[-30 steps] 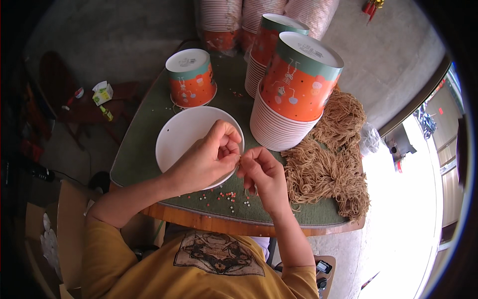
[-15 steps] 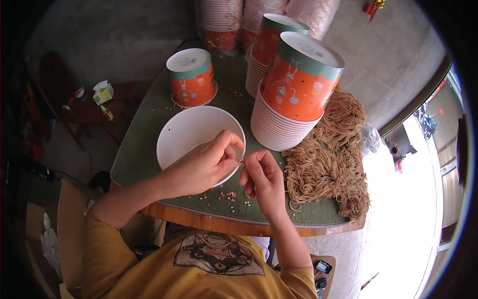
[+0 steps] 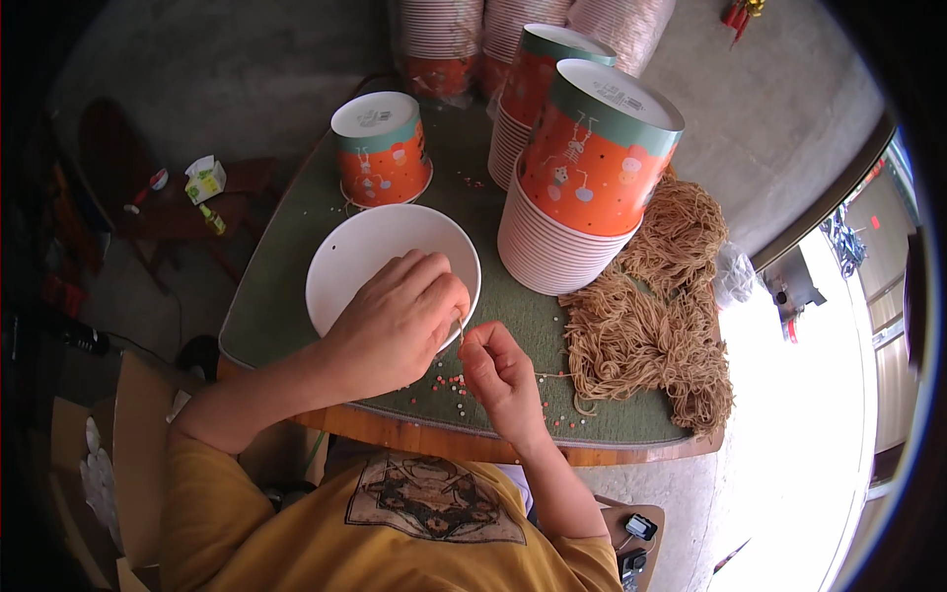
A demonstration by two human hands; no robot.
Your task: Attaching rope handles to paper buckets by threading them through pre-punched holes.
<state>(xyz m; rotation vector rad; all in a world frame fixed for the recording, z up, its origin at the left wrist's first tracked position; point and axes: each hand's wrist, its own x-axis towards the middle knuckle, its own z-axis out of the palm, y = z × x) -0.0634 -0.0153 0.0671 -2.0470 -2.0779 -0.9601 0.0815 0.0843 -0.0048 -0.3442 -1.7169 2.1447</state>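
Note:
My left hand (image 3: 400, 311) lies over the near right rim of a white-lined paper bucket (image 3: 345, 257) that stands mouth-up on the table. Its fingers are pinched on a thin tan cord (image 3: 461, 326). Just below and to the right, my right hand (image 3: 501, 380) grips the same cord with thumb and curled forefinger. A strand runs rightward from that hand toward the pile of tan cords (image 3: 631, 345). The bucket's wall has a small dark hole near its left rim. Small white and orange dots (image 3: 454, 385) are scattered on the green tabletop below my hands.
An upturned orange and green bucket (image 3: 383, 153) stands behind the open one. Tall stacks of nested buckets (image 3: 567, 247) rise to the right. More stacks in clear plastic (image 3: 439, 44) are at the back. A cardboard box (image 3: 148, 454) sits on the lower left.
Both hands have moved slightly left, the right one also downward. The cord between them now shows more plainly, and a strand stretches toward the cord pile. The open bucket has shifted slightly left.

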